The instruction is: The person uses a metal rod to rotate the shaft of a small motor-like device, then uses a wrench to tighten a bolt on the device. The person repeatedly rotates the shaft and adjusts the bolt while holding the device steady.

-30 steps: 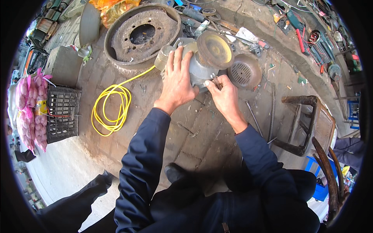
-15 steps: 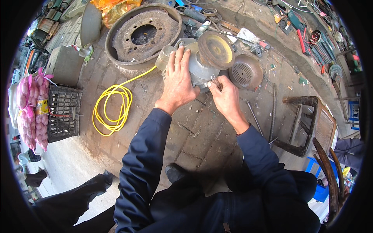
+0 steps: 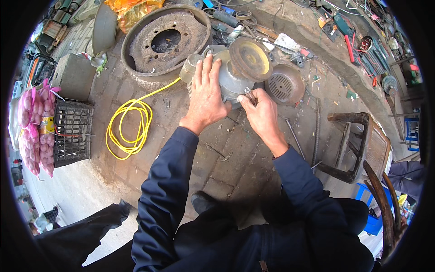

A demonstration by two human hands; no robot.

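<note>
A grey metal motor [image 3: 232, 86] with a rusty pulley wheel [image 3: 250, 59], yellowish on its face, stands on the paving ahead of me. My left hand [image 3: 207, 97] lies on the motor's left side, its fingers stretched out and the thumb apart. My right hand [image 3: 261, 115] is closed around a small wrench [image 3: 248, 92] at the motor's near right side. The wrench's silvery end shows just beyond my thumb; whatever it turns there is too small to make out. Close to the right hand sits a round metal cover [image 3: 285, 85] with slots.
A rusty wheel rim [image 3: 131, 38] lies behind the motor, with yellow cable [image 3: 147, 120] coiled to the left. Farther left are a black crate [image 3: 74, 152] and pink net bags [image 3: 31, 136]. A wooden stool [image 3: 349, 174] lies at right; scattered tools and parts fill the far side.
My right hand has shifted slightly at the motor, and the wrench's end shows more plainly. The left hand stays in place on the motor. The whole view has moved a little.
</note>
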